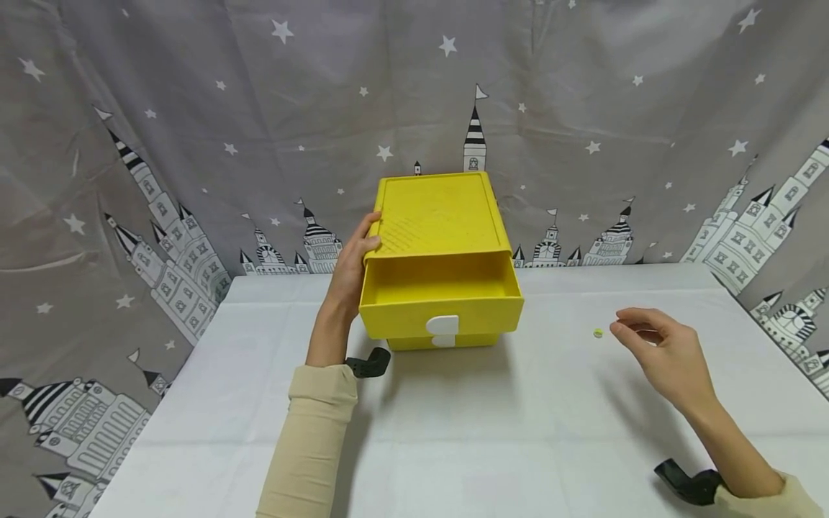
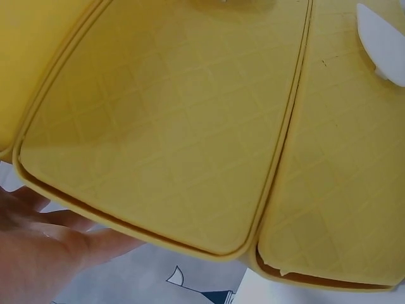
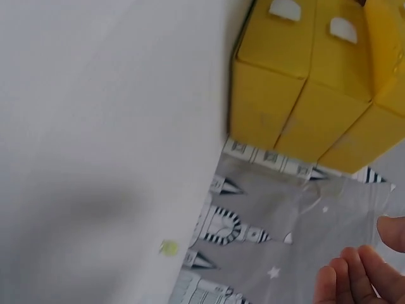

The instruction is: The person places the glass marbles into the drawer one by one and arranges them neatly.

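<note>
In the head view, a yellow drawer box stands at the back middle of the white table. Its top drawer is pulled out and looks empty inside. My left hand rests against the box's left side, with the fingers along the wall; the left wrist view shows them beside the drawer fronts. Over the table at right hovers my right hand, loosely bent, nothing between thumb and fingers. Just left of its fingertips lies a tiny round yellow-green piece, its kind too small to tell.
White half-round handles mark the drawer fronts. Behind the table hangs a grey curtain printed with castles and stars. A white cloth covers the table. Black wrist mounts sit on both forearms.
</note>
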A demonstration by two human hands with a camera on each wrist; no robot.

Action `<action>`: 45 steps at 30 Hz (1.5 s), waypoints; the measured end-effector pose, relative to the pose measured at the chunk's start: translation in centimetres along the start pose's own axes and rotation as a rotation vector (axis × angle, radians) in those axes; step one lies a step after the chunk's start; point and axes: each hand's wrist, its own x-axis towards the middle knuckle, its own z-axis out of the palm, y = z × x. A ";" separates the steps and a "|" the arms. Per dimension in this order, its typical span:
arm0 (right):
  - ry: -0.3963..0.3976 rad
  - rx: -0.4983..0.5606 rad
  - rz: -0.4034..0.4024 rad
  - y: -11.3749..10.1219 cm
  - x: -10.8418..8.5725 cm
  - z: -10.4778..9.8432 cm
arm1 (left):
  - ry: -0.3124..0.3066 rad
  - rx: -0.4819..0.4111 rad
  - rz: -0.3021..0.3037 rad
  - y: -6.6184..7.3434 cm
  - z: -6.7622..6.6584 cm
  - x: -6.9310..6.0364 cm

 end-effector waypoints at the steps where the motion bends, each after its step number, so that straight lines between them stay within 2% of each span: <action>1: 0.008 -0.016 -0.005 0.2 0.0 -0.1 | -0.002 -0.001 0.001 0.0 0.0 0.0; 7: 0.047 -0.102 -0.009 1.8 0.6 -0.5 | -0.008 -0.002 -0.002 0.0 -0.1 -0.1; 14: 0.041 -0.160 0.016 3.8 1.4 -0.9 | -0.021 0.002 0.006 -0.1 -0.2 0.0; 27: -0.023 -0.213 0.143 7.7 2.2 -1.3 | -0.023 0.007 0.005 -0.3 -0.1 0.0; 34: -0.119 -0.221 0.169 9.1 2.3 -0.9 | -0.012 0.018 0.005 -0.3 -0.2 0.0; 37: -0.150 -0.243 0.156 9.6 2.0 -0.3 | -0.014 0.016 0.004 -0.3 -0.2 0.0; 41: -0.159 -0.274 0.124 9.9 1.6 0.5 | -0.006 0.020 0.009 -0.4 -0.2 0.0; 45: -0.160 -0.288 0.137 10.0 1.6 0.7 | -0.012 0.022 0.017 -0.4 -0.3 0.1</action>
